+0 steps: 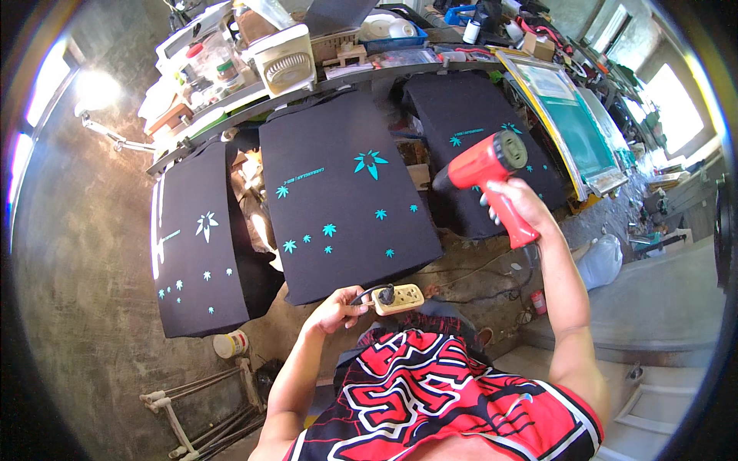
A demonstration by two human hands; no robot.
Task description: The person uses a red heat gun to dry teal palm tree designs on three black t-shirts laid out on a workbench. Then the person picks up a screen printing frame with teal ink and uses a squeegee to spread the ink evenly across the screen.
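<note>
My right hand (516, 201) is wrapped round the grip of a red hair dryer (480, 163), raised over the far right shirt. Its dark nozzle points left and its round vent faces back toward the right. Lower down, in front of my body, my left hand (338, 309) closes on the end of a cream extension socket (407, 298), where a black plug sits in one outlet. Just beyond that hand, a black shirt (346, 253) with teal leaf prints is stretched over a board. Similar printed shirts lie at left (196, 257) and right (453, 107).
A cluttered bench (338, 83) runs along the back with jars and bins. A teal printing screen (576, 134) in a yellow-edged frame leans at right. Cords (492, 296) trail over the floor. A white tub (229, 344) and a pipe rack (207, 407) stand lower left.
</note>
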